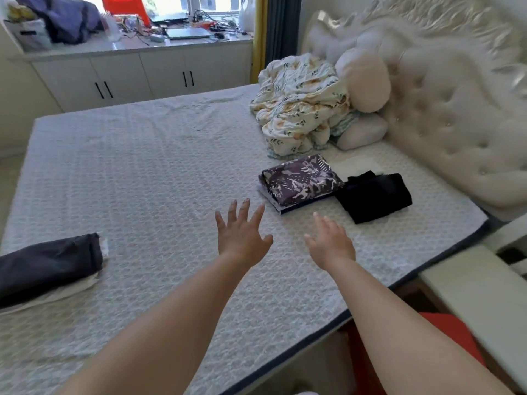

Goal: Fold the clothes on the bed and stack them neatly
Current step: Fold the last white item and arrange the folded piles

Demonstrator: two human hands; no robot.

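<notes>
Over the bed (142, 166) we reach both empty hands, left hand (242, 235) and right hand (330, 243), fingers spread apart, toward the patterned stack (299, 181) beside the black fold (373, 198), probably to straighten it.

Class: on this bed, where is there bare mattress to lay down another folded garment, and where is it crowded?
Free: the wide stretch of mattress between the dark folded garment at the left edge and the patterned folded stack. Crowded: the headboard side, where the patterned stack, black folded garment, crumpled floral blanket and pillows cluster.
</notes>
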